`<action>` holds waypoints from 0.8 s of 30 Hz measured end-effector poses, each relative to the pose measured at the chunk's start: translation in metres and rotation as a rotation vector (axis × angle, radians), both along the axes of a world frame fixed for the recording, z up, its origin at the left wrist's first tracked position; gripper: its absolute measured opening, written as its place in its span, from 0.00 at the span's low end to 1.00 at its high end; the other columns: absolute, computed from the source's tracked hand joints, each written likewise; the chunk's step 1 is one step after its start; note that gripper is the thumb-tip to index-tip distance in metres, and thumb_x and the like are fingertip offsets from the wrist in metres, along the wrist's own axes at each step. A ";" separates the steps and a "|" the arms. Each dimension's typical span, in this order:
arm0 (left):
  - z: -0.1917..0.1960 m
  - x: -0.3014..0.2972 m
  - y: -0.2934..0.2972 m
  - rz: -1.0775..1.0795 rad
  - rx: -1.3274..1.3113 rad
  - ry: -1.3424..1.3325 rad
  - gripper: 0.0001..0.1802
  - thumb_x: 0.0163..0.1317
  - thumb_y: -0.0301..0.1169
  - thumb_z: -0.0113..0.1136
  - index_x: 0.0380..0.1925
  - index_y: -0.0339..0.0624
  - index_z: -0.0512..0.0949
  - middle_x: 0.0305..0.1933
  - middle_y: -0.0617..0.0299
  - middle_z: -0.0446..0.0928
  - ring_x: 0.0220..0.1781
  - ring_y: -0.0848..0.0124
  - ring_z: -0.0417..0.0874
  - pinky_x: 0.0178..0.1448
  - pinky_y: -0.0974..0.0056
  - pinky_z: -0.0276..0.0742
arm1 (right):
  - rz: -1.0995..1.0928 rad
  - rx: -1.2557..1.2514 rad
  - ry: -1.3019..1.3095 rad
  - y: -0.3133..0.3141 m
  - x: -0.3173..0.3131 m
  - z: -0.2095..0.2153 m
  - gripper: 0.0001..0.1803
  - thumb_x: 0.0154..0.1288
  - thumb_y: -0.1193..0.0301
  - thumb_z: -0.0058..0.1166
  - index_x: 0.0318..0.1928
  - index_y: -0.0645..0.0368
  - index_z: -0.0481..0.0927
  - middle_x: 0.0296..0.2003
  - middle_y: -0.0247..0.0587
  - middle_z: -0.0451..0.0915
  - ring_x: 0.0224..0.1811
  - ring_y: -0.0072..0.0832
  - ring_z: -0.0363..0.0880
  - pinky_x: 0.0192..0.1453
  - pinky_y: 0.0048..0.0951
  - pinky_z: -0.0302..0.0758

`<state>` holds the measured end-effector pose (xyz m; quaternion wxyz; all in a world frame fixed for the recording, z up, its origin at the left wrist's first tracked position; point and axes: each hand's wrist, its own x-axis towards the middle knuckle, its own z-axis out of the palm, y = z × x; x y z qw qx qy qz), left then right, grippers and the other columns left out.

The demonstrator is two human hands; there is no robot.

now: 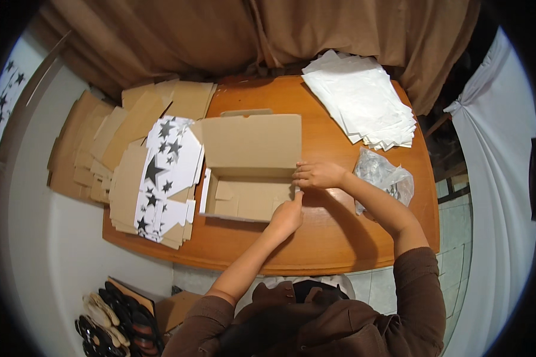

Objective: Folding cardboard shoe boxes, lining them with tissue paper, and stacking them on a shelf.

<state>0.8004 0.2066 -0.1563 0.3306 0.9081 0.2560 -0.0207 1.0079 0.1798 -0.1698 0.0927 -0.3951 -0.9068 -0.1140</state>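
I see a wooden surface [339,238] with rounded corners, set against brown curtains [220,35] at the far side and a white drape [500,149] on the right. Pale tiled floor shows near the right edge. On the left part of the surface lie piles of flat cardboard blanks [95,149], some plain brown, some white with black stars [167,172]. At the far right sits a stack of white sheets [363,101], and just near of it a clear plastic bag [384,175] with small dark items inside. On the floor at the near left I make out a cluster of footwear [110,321].

Both forearms come in from the near edge in brown sleeves. My left hand [287,215] reaches up to the near right corner of the open cardboard box [247,178], fingers pinched narrow on the box's right wall. My right hand [317,175] lies curled over the top of that same right wall, fingers pointing left and gripping the edge.

The box sits at the middle of the surface, its long axis running left to right, its opening facing up and its lid flap [250,143] standing open on the far side.
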 end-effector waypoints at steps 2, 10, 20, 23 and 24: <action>0.023 0.008 0.004 -0.135 0.209 0.190 0.34 0.57 0.38 0.57 0.61 0.40 0.58 0.25 0.45 0.78 0.28 0.48 0.81 0.33 0.49 0.75 | -0.082 0.048 0.095 -0.012 0.002 0.014 0.14 0.59 0.71 0.47 0.46 0.52 0.75 0.47 0.39 0.76 0.54 0.33 0.72 0.66 0.33 0.66; 0.081 0.129 -0.021 -0.246 0.520 -0.021 0.30 0.59 0.43 0.56 0.59 0.43 0.66 0.40 0.47 0.77 0.43 0.54 0.79 0.44 0.53 0.74 | -0.913 -0.168 0.253 -0.053 0.136 0.007 0.24 0.57 0.65 0.54 0.56 0.56 0.71 0.49 0.42 0.74 0.53 0.37 0.72 0.59 0.41 0.67; -0.041 0.279 -0.025 -0.094 0.293 -0.289 0.18 0.55 0.34 0.56 0.46 0.39 0.71 0.43 0.51 0.75 0.40 0.53 0.80 0.42 0.52 0.76 | -1.295 -0.079 0.283 -0.059 0.204 -0.074 0.23 0.59 0.61 0.53 0.55 0.53 0.72 0.52 0.42 0.72 0.58 0.37 0.67 0.65 0.53 0.58; -0.053 0.276 -0.018 -0.042 0.241 -0.192 0.22 0.56 0.33 0.55 0.50 0.39 0.70 0.46 0.49 0.74 0.44 0.52 0.78 0.46 0.52 0.75 | -1.198 -0.017 0.427 -0.063 0.210 -0.072 0.17 0.59 0.65 0.52 0.50 0.53 0.77 0.48 0.39 0.75 0.54 0.37 0.70 0.62 0.47 0.62; -0.052 0.277 -0.017 0.004 0.254 -0.232 0.23 0.56 0.33 0.55 0.52 0.39 0.69 0.49 0.49 0.73 0.46 0.52 0.77 0.48 0.52 0.75 | -1.107 0.113 0.504 -0.064 0.215 -0.070 0.13 0.57 0.67 0.54 0.43 0.54 0.79 0.40 0.39 0.77 0.45 0.37 0.74 0.54 0.42 0.68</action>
